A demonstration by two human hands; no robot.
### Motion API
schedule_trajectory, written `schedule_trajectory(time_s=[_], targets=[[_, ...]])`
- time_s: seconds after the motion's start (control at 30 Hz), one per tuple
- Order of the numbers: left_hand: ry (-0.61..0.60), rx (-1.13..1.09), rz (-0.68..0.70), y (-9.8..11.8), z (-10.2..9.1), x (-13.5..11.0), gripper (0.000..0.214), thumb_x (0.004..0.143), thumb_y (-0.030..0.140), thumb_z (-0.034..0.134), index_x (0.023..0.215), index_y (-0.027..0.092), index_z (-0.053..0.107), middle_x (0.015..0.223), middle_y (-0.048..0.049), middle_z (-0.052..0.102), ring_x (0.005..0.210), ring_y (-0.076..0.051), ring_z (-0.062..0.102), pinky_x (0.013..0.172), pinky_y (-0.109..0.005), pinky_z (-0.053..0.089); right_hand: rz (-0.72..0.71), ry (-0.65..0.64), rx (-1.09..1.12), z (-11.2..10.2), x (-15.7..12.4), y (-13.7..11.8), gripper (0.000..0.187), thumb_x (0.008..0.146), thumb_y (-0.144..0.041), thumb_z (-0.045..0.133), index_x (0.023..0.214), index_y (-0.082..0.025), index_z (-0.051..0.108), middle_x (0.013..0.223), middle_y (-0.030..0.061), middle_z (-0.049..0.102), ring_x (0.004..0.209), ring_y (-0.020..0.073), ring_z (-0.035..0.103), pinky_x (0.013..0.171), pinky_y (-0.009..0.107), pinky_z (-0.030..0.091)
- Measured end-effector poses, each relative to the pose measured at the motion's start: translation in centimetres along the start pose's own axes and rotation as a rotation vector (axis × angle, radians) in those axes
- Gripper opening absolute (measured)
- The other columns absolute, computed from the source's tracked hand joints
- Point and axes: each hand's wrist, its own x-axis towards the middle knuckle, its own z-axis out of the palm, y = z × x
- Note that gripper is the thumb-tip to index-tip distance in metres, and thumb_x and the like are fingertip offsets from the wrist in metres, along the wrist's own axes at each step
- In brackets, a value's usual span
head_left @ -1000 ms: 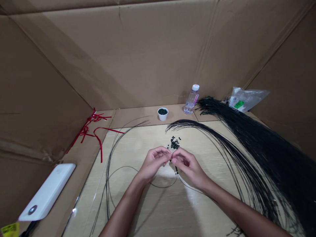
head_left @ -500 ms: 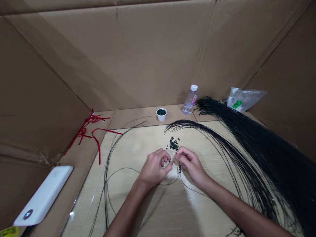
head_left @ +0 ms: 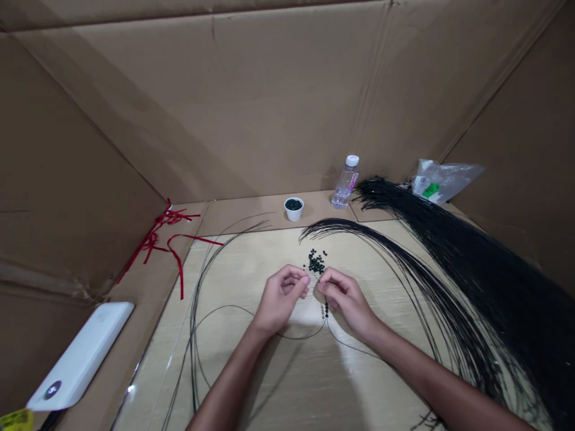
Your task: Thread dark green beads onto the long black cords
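My right hand [head_left: 345,296] pinches a thin black cord between thumb and forefinger. A short column of black beads [head_left: 326,310] is threaded on this cord just below the fingers, and thin strands loop out from its lower end to both sides. Close by on the left, my left hand [head_left: 282,299] is closed in a pinch, thumb against forefinger; whatever it holds is hidden by the fingertips. A gap separates the two hands. Just beyond them lies a loose pile of small black beads [head_left: 316,263] on the pale tabletop [head_left: 251,257].
A white cup [head_left: 294,214] of dark beads stands at the back beside a clear bottle [head_left: 345,185]. Bundles of black cord [head_left: 467,263] spread along the right, near a plastic bag [head_left: 442,182]. Red ribbons [head_left: 179,263] and a white device [head_left: 83,353] lie left. Cardboard walls [head_left: 269,108] surround the table.
My left hand has risen slightly and its thumb and forefinger have come together, closing over the dark speck seen near its fingertips. The right hand stays almost in place with the cord.
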Motion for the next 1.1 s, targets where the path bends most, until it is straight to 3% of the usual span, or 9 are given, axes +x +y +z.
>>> schedule_trajectory(time_s=[0.1, 0.2, 0.5, 0.77, 1.1], targets=[[0.056, -0.276, -0.099, -0.31, 0.42, 0.11, 0.039, 0.082, 0.047, 0.093, 0.102, 0.017, 0.077, 0.088, -0.0048, 0.076, 0.08, -0.017, 0.07, 0.082, -0.03, 0.057, 0.0, -0.041, -0.012, 0.03, -0.03, -0.17, 0.023, 0.086, -0.039, 0.072, 0.074, -0.022, 0.062, 0.06, -0.0056, 0.042, 0.054, 0.0125, 0.032, 0.052, 0.028, 0.022], [0.077, -0.371, -0.129, -0.44, 0.58, 0.23, 0.045, 0.076, 0.045, 0.098, 0.106, 0.016, 0.081, 0.096, -0.0081, 0.08, 0.086, -0.017, 0.073, 0.087, -0.031, 0.059, -0.004, -0.059, -0.041, 0.04, -0.08, -0.21, 0.023, 0.087, -0.038, 0.072, 0.073, -0.022, 0.062, 0.059, -0.0054, 0.041, 0.054, 0.0129, 0.033, 0.052, 0.029, 0.022], [0.076, -0.352, -0.113, -0.04, 1.02, 0.18, 0.043, 0.073, 0.048, 0.099, 0.096, 0.015, 0.083, 0.08, -0.006, 0.079, 0.072, -0.015, 0.07, 0.076, -0.029, 0.059, -0.024, -0.061, -0.032, 0.26, -0.12, -0.6, 0.023, 0.085, -0.035, 0.07, 0.069, -0.023, 0.059, 0.056, -0.0067, 0.038, 0.052, 0.0119, 0.03, 0.053, 0.029, 0.023], [0.077, -0.383, -0.131, -0.29, 0.68, 0.21, 0.04, 0.073, 0.043, 0.1, 0.098, 0.016, 0.084, 0.089, -0.0075, 0.081, 0.082, -0.016, 0.072, 0.084, -0.029, 0.059, -0.011, -0.031, -0.012, 0.19, -0.13, -0.63, 0.022, 0.084, -0.035, 0.07, 0.07, -0.022, 0.06, 0.059, -0.0061, 0.041, 0.054, 0.012, 0.032, 0.053, 0.029, 0.021], [0.048, -0.36, -0.106, -0.63, 0.71, 0.19, 0.036, 0.078, 0.04, 0.098, 0.1, 0.016, 0.084, 0.086, -0.0063, 0.079, 0.083, -0.016, 0.071, 0.084, -0.029, 0.057, -0.019, -0.042, -0.039, 0.06, -0.12, -0.52, 0.021, 0.085, -0.034, 0.07, 0.071, -0.022, 0.06, 0.058, -0.0066, 0.041, 0.053, 0.0115, 0.031, 0.053, 0.029, 0.022]])
